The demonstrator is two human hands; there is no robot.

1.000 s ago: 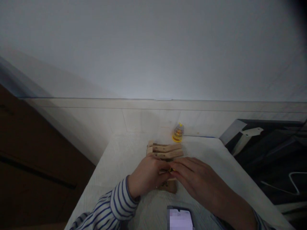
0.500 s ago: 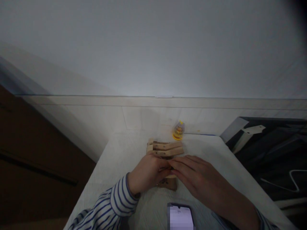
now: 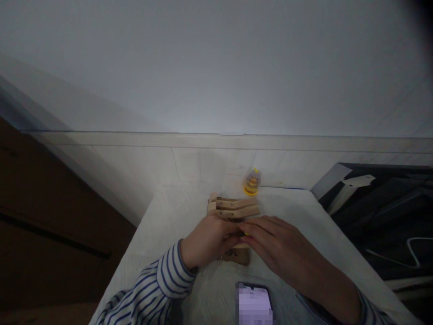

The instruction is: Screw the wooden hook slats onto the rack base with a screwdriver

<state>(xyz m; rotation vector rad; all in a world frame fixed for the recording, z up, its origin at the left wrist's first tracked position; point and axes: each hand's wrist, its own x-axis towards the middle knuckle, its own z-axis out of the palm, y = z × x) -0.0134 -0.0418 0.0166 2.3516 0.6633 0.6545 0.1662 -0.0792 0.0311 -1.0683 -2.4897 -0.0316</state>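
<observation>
My left hand [image 3: 210, 239] and my right hand [image 3: 275, 239] meet fingertip to fingertip over a wooden piece of work. Both are closed in a pinch. A small yellow piece [image 3: 247, 234] shows at my right fingertips, with something dark beside it; most of it is hidden by the fingers. What the left fingers grip I cannot make out. Just beyond the hands lies a wooden frame of pale slats [image 3: 237, 207] with dark screw heads or holes. Under the hands, a brown wooden block [image 3: 238, 256] with dark markings sticks out on the near side.
A cone-shaped clear container with a yellow base [image 3: 251, 183] stands at the table's back edge. A phone [image 3: 254, 302] lies near me on the white-covered table [image 3: 169, 203]. A wall rises behind; a brown wooden surface [image 3: 50, 216] is left, dark furniture [image 3: 382, 212] right.
The hands stay pinched together in nearly the same place. A yellow bit shows more clearly at the right fingertips now. The whole view has shifted very slightly.
</observation>
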